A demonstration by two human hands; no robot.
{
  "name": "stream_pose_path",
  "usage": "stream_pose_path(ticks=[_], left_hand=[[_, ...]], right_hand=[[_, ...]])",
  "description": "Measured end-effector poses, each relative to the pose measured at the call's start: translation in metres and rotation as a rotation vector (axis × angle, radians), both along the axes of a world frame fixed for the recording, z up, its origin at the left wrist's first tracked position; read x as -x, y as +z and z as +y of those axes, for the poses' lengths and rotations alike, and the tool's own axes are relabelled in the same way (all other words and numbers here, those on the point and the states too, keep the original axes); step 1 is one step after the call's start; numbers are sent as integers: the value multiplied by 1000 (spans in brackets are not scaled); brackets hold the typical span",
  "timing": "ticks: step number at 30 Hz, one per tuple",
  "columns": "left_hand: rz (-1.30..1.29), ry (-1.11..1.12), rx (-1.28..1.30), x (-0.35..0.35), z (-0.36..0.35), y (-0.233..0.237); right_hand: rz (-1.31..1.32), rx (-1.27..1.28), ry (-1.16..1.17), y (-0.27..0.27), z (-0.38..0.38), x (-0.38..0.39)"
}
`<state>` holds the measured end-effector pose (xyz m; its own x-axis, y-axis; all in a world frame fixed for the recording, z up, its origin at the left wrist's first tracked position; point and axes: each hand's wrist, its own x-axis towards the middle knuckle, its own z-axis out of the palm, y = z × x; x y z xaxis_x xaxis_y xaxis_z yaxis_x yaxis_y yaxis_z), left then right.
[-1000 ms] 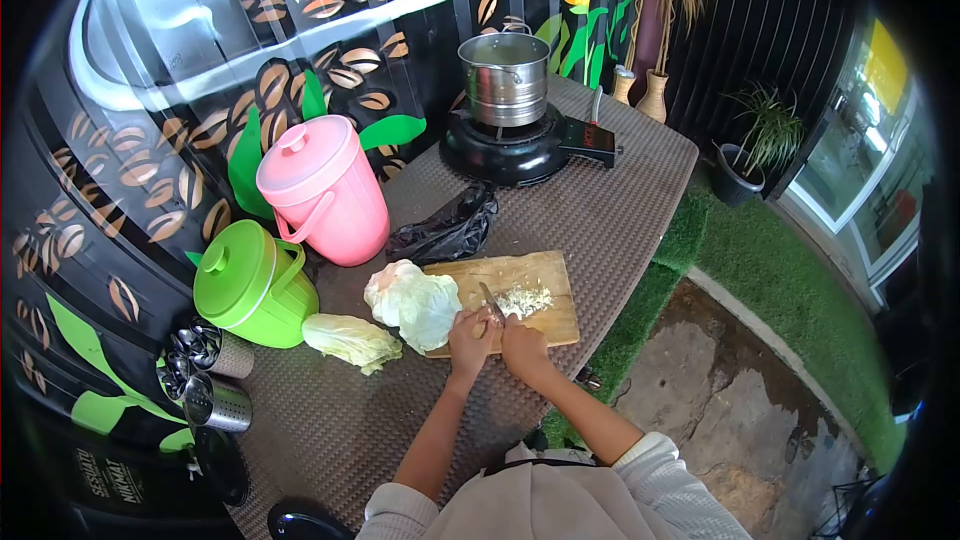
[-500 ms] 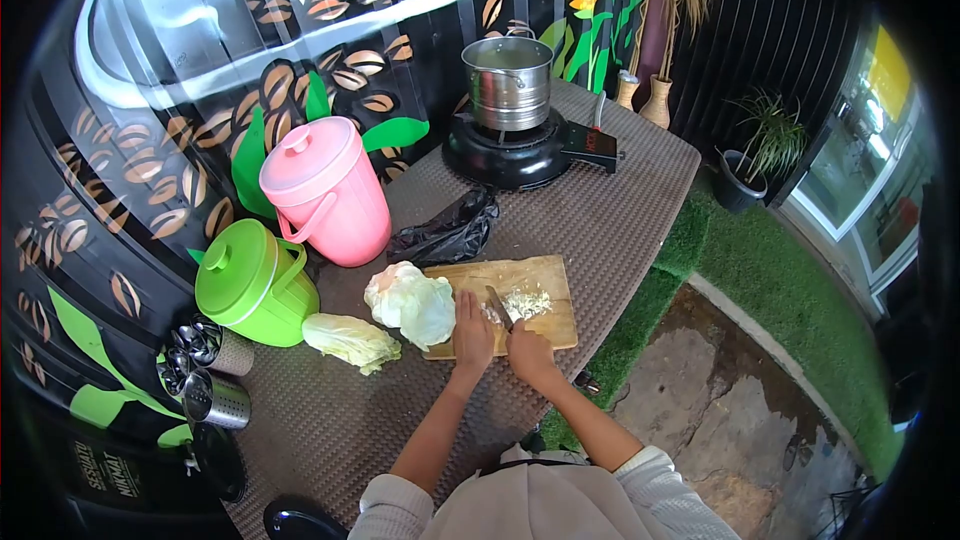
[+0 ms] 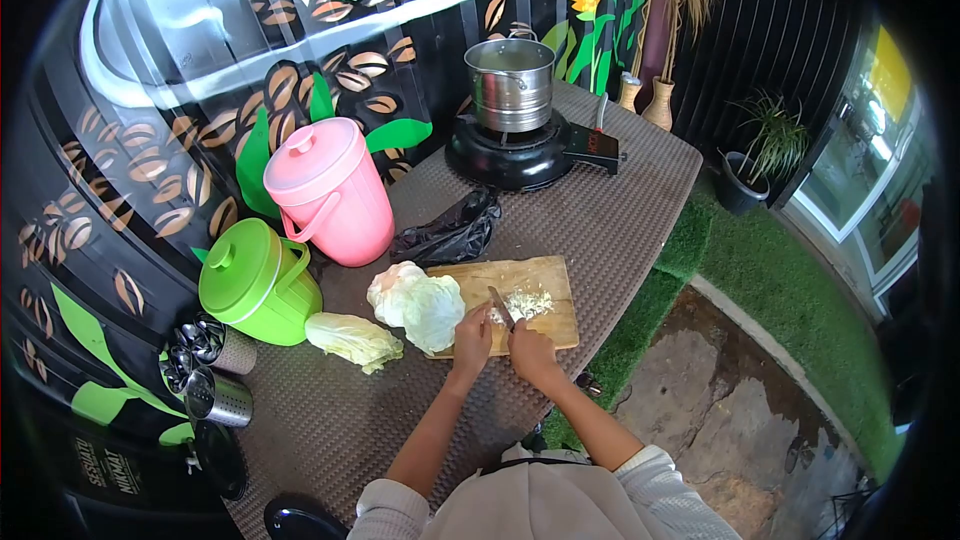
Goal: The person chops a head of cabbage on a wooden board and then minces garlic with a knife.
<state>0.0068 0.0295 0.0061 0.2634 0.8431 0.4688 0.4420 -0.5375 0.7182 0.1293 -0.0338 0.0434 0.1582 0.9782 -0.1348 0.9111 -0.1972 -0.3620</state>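
My right hand (image 3: 532,353) is closed round the handle of a knife (image 3: 502,308), whose blade points away from me over the wooden cutting board (image 3: 561,275). My left hand (image 3: 473,342) is just left of the blade at the board's front edge. Its fingers are bent together, and anything small between them is hidden. Finely chopped pale bits (image 3: 530,304) lie on the board right of the knife. Leafy cabbage pieces (image 3: 432,312) touch the board's left side, near my left hand. Further left lies a napa cabbage piece (image 3: 354,340) on the table.
A black plastic bag (image 3: 452,230) lies behind the board. Pink (image 3: 335,190) and green (image 3: 262,285) lidded containers stand along the wall. A steel pot (image 3: 511,90) sits on a black portable stove (image 3: 512,160) at the back. Cutlery holders (image 3: 218,398) stand at left. The table edge (image 3: 640,285) runs close on the right.
My left hand's fingers were stretched flat on the board and are now drawn in and bent beside the blade. The right hand keeps its hold on the knife, with little shift.
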Motion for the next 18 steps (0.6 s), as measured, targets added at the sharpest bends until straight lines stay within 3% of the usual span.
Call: stream_pose_path(ticks=[8, 18], left_hand=[[-178, 65, 152, -7, -3, -1], [-138, 128, 54, -11, -1, -6]], right_hand=[[-55, -104, 40, -14, -2, 1], [-242, -161, -2, -38, -5, 22]])
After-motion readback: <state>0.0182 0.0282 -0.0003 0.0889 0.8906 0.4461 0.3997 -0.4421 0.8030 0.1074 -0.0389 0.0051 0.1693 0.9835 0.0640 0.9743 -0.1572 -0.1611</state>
